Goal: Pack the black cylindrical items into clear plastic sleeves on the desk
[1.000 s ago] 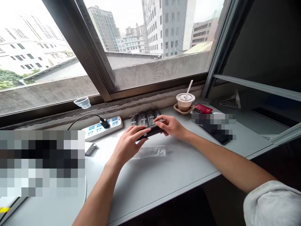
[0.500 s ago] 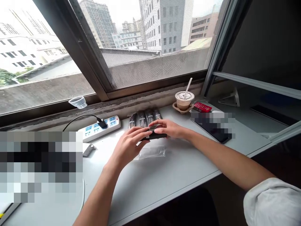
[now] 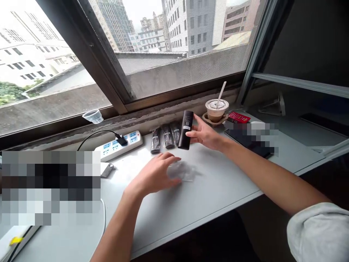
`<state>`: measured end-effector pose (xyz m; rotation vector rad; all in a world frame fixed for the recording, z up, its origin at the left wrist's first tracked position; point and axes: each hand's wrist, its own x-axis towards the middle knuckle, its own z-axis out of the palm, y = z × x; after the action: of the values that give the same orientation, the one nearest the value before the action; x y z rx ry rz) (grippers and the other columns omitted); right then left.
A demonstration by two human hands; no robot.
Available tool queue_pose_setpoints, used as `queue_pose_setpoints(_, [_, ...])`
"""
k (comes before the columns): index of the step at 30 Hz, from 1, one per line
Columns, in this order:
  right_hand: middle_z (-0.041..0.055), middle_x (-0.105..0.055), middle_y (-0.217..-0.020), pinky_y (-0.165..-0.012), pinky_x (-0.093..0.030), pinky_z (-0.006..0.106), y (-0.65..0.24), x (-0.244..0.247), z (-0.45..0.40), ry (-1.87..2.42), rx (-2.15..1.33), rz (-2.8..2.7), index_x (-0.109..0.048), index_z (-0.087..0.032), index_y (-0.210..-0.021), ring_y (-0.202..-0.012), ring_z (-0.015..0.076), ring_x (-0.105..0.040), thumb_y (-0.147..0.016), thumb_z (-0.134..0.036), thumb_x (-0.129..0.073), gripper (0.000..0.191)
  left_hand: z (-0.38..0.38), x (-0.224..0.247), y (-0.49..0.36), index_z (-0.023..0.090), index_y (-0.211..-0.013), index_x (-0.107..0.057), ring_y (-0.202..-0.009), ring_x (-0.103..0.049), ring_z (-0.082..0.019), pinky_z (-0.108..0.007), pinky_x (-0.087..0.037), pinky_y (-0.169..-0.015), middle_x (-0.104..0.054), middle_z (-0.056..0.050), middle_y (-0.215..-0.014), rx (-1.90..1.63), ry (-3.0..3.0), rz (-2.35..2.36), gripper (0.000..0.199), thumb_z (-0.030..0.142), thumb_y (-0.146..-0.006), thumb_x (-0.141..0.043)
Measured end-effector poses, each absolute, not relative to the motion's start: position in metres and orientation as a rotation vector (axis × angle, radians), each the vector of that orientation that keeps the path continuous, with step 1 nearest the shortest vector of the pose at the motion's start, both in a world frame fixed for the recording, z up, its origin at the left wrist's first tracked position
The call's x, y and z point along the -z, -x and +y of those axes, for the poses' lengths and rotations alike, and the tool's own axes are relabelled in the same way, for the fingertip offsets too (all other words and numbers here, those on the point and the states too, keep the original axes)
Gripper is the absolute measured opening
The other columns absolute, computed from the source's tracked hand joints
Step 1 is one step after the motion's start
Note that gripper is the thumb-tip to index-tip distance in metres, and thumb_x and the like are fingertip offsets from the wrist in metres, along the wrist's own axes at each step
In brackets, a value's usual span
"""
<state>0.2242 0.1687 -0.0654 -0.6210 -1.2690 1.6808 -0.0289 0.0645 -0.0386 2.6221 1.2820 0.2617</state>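
My right hand (image 3: 204, 134) grips a slim black remote control (image 3: 186, 131) by its right side, its labelled back towards me. The remote control is raised and nearly upright, and it partly hides the packed pieces behind it. Fingers spread, my left hand (image 3: 156, 173) is open over the table, beside a clear plastic bag (image 3: 182, 171). Whether its fingertips touch the bag, I cannot tell. Several dark pieces in clear wrappers (image 3: 167, 136) lie in a row behind the hands, near the wall below the window.
On the left lies a white power strip (image 3: 120, 145) with a black plug in it. A lidded drink cup (image 3: 216, 109) with a straw stands in a cardboard holder at the back right. Near it are a red box (image 3: 239, 117) and a dark phone-like slab (image 3: 248, 143).
The remote control, held low and level between both hands before, is now upright in my right hand. My left hand has let go and moved down towards the plastic bag.
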Motion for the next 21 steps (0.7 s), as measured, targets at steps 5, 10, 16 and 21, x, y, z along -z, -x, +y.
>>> queue_pose_setpoints(5, [0.0113, -0.052, -0.145, -0.085, -0.067, 0.044, -0.224, 0.067, 0.168, 0.726, -1.669, -1.222, 0.02, -0.041, -0.162, -0.118, 0.0242, -0.064, -0.071, -0.024, -0.09, 0.144, 0.068, 0.034, 0.038, 0.032, -0.133, -0.066, -0.099, -0.072, -0.025, -0.035, -0.058, -0.083, -0.073, -0.005, -0.116, -0.23, -2.556, 1.384, 0.05, 0.038, -0.085, -0.076])
queue_pose_setpoints(10, [0.0107, -0.059, -0.132, -0.083, -0.067, 0.049, -0.229, 0.065, 0.169, 0.719, -1.707, -1.314, -0.005, -0.039, -0.164, -0.112, 0.0256, -0.067, -0.071, -0.023, -0.092, 0.128, 0.074, 0.03, 0.051, 0.032, -0.132, -0.066, -0.087, -0.072, -0.022, -0.033, -0.057, -0.074, -0.074, -0.003, -0.109, -0.311, -2.554, 1.551, 0.043, 0.046, -0.092, -0.069])
queue_pose_setpoints(16, [0.0112, -0.061, -0.127, -0.083, -0.067, 0.052, -0.228, 0.064, 0.168, 0.733, -1.644, -1.372, -0.013, -0.034, -0.162, -0.109, 0.027, -0.069, -0.072, -0.026, -0.092, 0.121, 0.073, 0.028, 0.047, 0.036, -0.143, -0.059, -0.083, -0.071, -0.021, -0.034, -0.057, -0.076, -0.072, -0.002, -0.111, -0.308, -2.559, 1.584, 0.051, 0.046, -0.094, -0.065])
queue_pose_setpoints(21, [0.0141, -0.059, -0.13, -0.078, -0.069, 0.05, -0.228, 0.064, 0.17, 0.911, -1.491, -1.417, -0.007, -0.033, -0.164, -0.098, 0.0266, -0.073, -0.071, -0.027, -0.092, 0.126, 0.072, 0.024, 0.041, 0.032, -0.145, -0.057, -0.093, -0.07, -0.024, -0.036, -0.056, -0.079, -0.07, -0.006, -0.12, -0.379, -2.555, 1.614, 0.051, 0.04, -0.095, -0.061])
